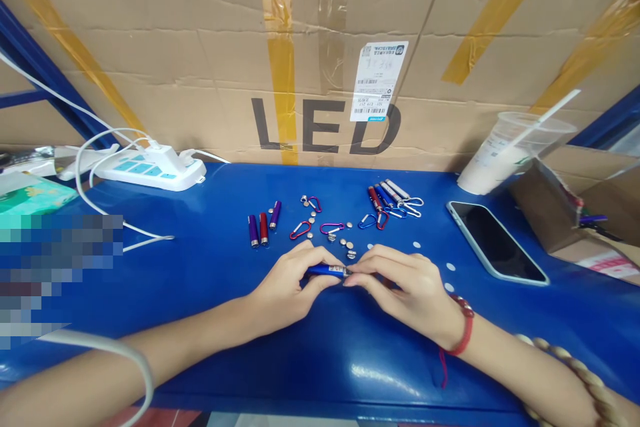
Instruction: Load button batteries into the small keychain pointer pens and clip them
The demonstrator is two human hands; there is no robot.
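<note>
Between my hands is a small blue mini flashlight (327,270) with a pale label, lying sideways above the table. My left hand (295,280) is closed round its body. My right hand (400,287) pinches its silvery end with thumb and fingertips; the exact part there is hidden. Just beyond lie small button cells (349,245), a silvery cap (351,255), a purple carabiner (333,228) and a red carabiner (300,230). Purple and red flashlight tubes (263,229) rest to the left. Several flashlights with carabiners (385,195) lie together farther back.
A phone (497,242) lies on the blue table (300,373) at right, near a plastic cup with a straw (493,153) and an open cardboard box (565,213). A white power strip (155,167) with cables stands back left. A large carton (200,80) forms the back wall.
</note>
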